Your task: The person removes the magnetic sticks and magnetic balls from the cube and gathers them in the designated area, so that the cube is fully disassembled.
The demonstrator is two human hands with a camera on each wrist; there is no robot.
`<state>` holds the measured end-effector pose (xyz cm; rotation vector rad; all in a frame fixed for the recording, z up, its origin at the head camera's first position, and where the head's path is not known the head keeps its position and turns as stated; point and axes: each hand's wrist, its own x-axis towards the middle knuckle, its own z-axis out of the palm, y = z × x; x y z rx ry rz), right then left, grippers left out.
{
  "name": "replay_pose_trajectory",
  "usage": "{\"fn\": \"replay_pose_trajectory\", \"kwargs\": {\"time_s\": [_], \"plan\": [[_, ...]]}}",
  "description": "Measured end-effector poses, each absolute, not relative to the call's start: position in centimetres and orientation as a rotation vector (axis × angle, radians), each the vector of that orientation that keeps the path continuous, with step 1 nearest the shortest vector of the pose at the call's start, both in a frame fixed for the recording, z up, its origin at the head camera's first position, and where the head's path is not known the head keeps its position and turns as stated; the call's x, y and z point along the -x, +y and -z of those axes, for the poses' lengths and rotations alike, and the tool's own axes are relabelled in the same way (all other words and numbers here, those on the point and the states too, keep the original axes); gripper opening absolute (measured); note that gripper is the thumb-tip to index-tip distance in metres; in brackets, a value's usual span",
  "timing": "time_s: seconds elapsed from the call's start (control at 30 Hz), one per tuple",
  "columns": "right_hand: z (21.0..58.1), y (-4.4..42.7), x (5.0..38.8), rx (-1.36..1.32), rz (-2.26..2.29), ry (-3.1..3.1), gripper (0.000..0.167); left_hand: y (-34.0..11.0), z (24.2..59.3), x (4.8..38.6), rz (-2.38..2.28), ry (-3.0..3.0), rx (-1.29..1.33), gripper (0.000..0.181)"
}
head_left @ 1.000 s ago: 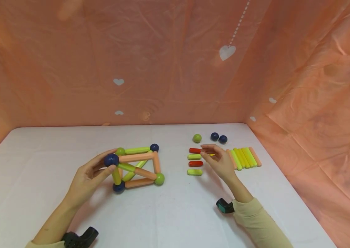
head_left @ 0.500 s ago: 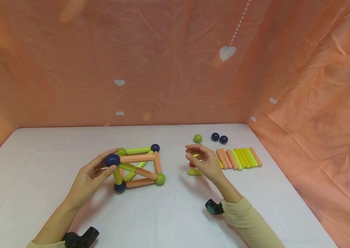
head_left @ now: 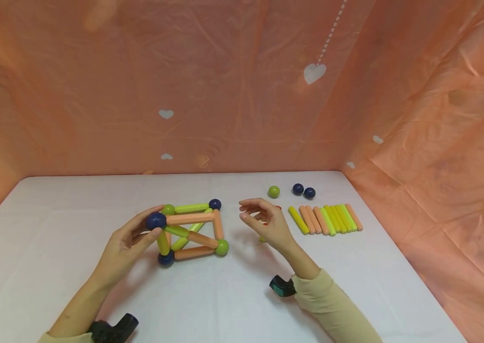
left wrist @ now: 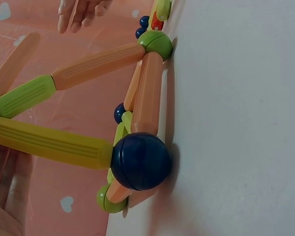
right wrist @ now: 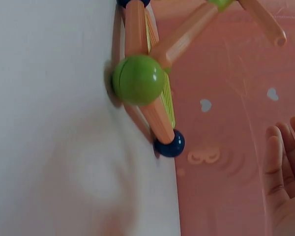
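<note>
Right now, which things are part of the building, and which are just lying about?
Building:
frame of sticks and balls
left hand, gripping it
right hand, empty

Lying about, maybe spares:
loose green ball
two loose blue balls
row of sticks

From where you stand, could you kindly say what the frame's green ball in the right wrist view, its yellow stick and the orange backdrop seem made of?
Green ball: probably hard plastic, glossy, with bright highlights and a seam.
Yellow stick: likely moulded plastic, satin, with lengthwise grooves.
Orange backdrop: cloth or plastic sheeting, creased with faint sheen; unclear which.
</note>
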<state>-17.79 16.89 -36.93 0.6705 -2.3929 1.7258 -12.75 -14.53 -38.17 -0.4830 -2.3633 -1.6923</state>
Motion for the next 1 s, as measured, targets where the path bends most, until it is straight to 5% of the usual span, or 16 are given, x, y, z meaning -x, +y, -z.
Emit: {"fn": "replay_pose_trajectory", "kwargs": {"time_s": [1.0], "plan": [[35.7, 11.7, 17.3, -0.962, -1.97, -2.327, 0.035, -14.3, 38.2, 12.8, 1.742, -2.333, 0.484, 0.043]]}}
